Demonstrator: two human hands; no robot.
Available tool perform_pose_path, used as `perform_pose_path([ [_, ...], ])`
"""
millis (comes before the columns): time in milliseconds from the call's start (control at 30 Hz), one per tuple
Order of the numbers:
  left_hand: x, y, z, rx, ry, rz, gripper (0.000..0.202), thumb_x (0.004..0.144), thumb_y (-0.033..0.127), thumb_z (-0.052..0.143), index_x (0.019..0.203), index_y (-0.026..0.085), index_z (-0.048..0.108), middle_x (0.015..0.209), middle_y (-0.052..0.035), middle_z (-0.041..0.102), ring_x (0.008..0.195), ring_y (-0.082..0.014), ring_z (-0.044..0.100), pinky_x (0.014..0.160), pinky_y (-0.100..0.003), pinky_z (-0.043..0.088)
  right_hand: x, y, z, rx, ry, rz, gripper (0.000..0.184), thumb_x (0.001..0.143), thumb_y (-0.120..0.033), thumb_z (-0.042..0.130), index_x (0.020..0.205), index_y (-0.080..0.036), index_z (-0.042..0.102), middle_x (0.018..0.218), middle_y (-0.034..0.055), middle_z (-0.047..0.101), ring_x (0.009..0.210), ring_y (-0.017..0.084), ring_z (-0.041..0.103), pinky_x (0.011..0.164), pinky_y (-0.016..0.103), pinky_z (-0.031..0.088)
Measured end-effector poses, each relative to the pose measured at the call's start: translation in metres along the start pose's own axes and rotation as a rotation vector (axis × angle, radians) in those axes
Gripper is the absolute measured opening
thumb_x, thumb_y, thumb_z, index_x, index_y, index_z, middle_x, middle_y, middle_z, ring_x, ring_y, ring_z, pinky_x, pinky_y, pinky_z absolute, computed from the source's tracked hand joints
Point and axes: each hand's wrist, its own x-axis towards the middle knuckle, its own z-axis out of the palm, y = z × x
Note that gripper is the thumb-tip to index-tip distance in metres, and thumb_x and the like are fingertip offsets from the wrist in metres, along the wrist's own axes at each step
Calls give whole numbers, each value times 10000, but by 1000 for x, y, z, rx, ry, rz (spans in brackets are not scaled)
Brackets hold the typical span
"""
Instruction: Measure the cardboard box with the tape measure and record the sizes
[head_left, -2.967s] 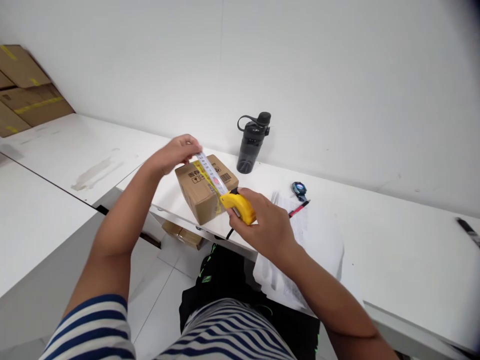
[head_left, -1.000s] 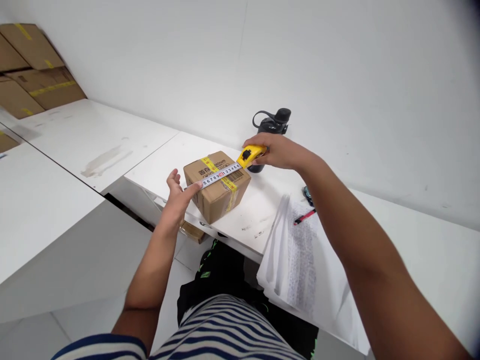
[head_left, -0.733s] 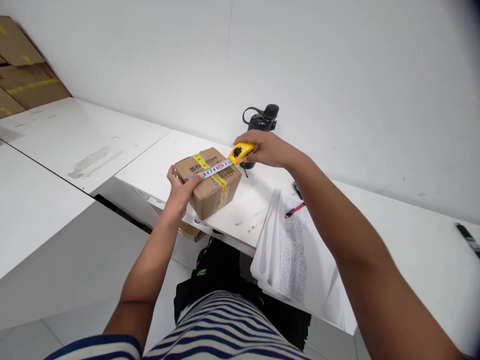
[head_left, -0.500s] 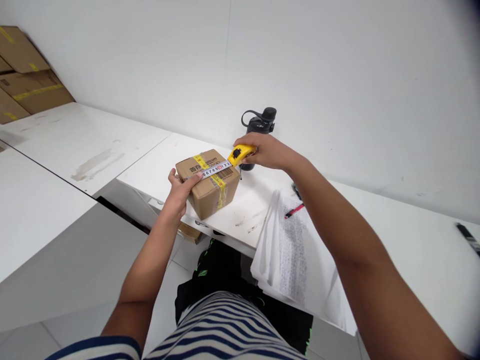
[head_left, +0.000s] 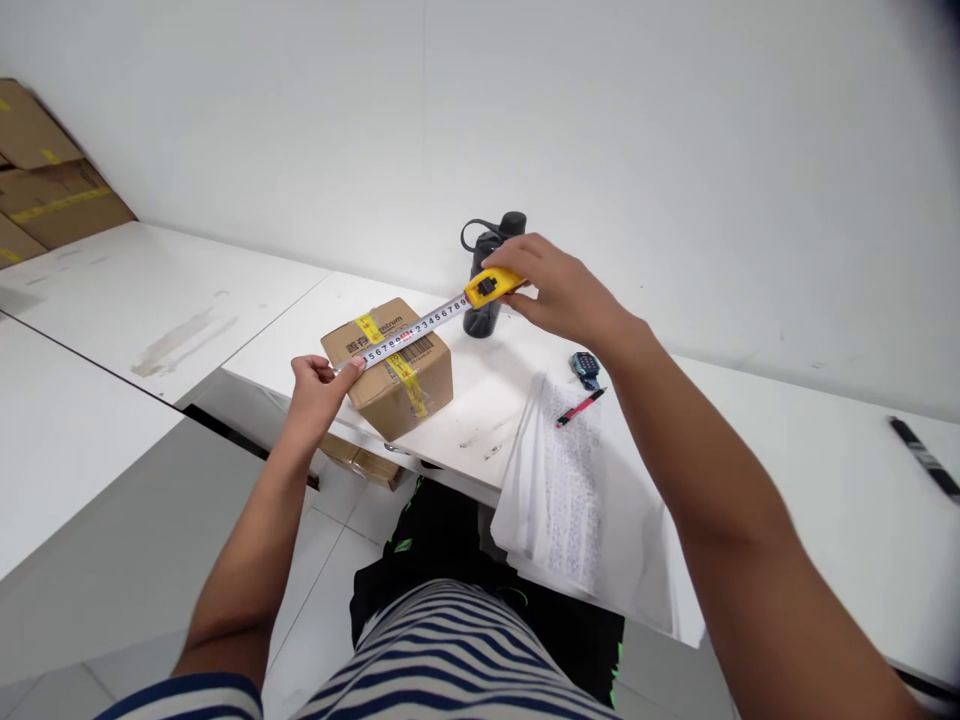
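Observation:
A small brown cardboard box with yellow tape stands on the white table near its front edge. My right hand grips a yellow tape measure, held above the table to the right of the box. Its white blade runs out over the box top. My left hand pinches the blade's end just past the box's near left edge.
A dark water bottle stands behind the tape measure by the wall. A stack of printed papers overhangs the table edge, with a red pen and a small blue object beside it. Cardboard boxes are piled far left.
The blade has been drawn out longer across the box top. My left hand slid left past the box's edge and my right hand lifted the case up and to the right.

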Motion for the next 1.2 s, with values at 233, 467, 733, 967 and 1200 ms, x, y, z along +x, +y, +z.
perform_pose_path([
  [233, -3, 44, -13, 37, -271, 139, 396, 777, 507, 648, 577, 200, 498, 582, 18, 488, 571, -133, 420, 563, -269, 319, -15, -8, -21, -157, 221, -5, 369, 956, -279, 508, 1319, -347, 518, 1326, 72, 541, 1232, 303, 528, 902, 476, 528],
  [467, -71, 71, -21, -297, -424, 306, 351, 843, 452, 645, 638, 207, 497, 629, 22, 495, 624, -135, 435, 617, -277, 341, -97, -56, -48, -277, 363, -61, 508, 897, -220, 615, 1370, -335, 471, 1193, 82, 629, 1098, 274, 631, 821, 420, 574],
  [733, -144, 41, 138, -302, -1032, 165, 425, 834, 636, 589, 817, 221, 497, 726, 26, 473, 665, -130, 458, 629, -270, 396, -224, -119, 14, 73, 250, 470, 495, 884, -258, 636, 1341, -376, 487, 1160, 97, 667, 1056, 295, 672, 838, 490, 607],
  [967, -137, 76, 187, -5, -1267, 491, 424, 787, 586, 670, 1021, 245, 576, 948, -22, 641, 834, -193, 589, 712, -300, 441, -255, -108, 41, 584, 483, 1031, 546, 795, -521, 717, 1275, -340, 533, 1140, 79, 674, 992, 284, 693, 848, 479, 610],
  [1200, -97, 120, 197, 373, -1188, 645, 333, 778, 544, 662, 757, 221, 587, 656, 35, 548, 610, -142, 483, 547, -264, 295, -252, -53, 8, 695, 121, 805, 411, 967, -523, 472, 1252, -277, 637, 1219, 87, 665, 1102, 260, 639, 969, 461, 522],
])
